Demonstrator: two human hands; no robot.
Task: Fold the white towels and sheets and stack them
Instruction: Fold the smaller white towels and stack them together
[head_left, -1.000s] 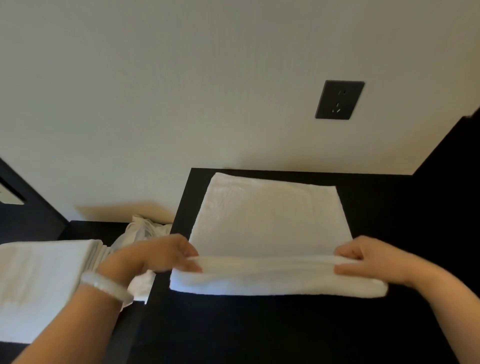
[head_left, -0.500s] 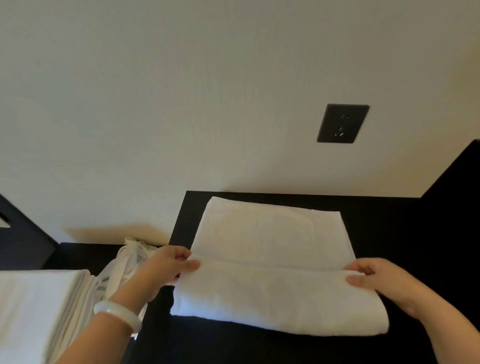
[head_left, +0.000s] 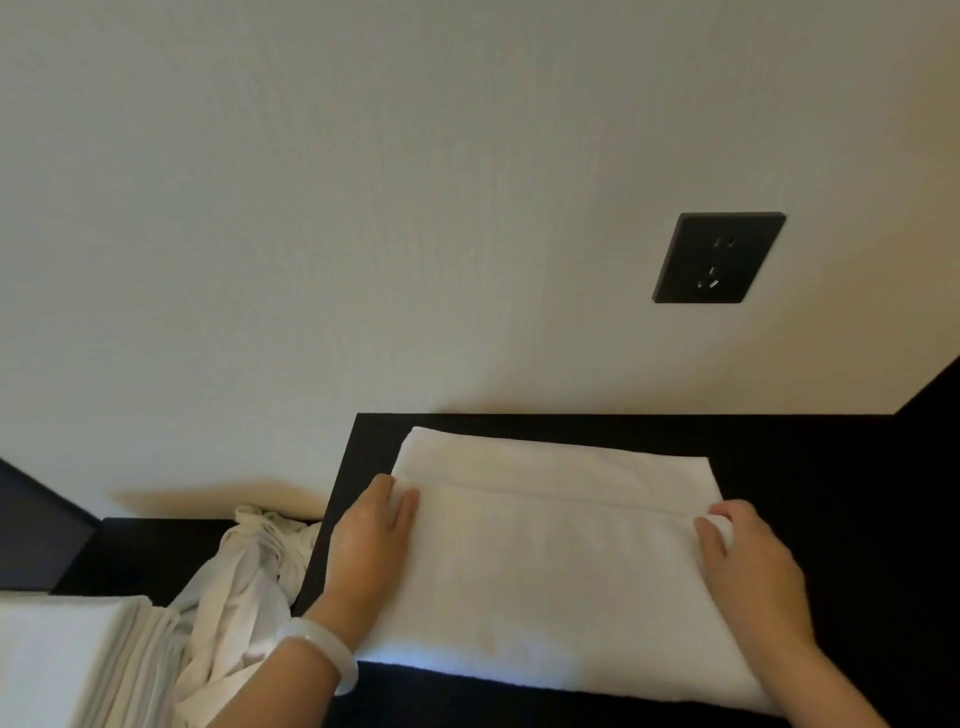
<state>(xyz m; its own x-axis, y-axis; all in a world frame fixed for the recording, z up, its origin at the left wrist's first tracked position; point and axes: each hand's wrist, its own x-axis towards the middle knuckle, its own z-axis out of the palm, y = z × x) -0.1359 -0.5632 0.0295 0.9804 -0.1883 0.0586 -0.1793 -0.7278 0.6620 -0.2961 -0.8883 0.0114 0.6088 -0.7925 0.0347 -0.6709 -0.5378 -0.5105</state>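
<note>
Folding is mid-step: the white terry towel (head_left: 550, 571) lies on the black worktop (head_left: 805, 467), left hand (head_left: 369, 540) and right hand (head_left: 750, 566) each pinching an end of its turned-over flap; next, likely, square the edges and press flat

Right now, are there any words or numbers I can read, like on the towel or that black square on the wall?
None: no readable text anywhere in this view.
The white towel is plain, with no tag showing.
The black wall socket shows only its slots, no lettering.
The pale bracelet bears no marking.
</note>
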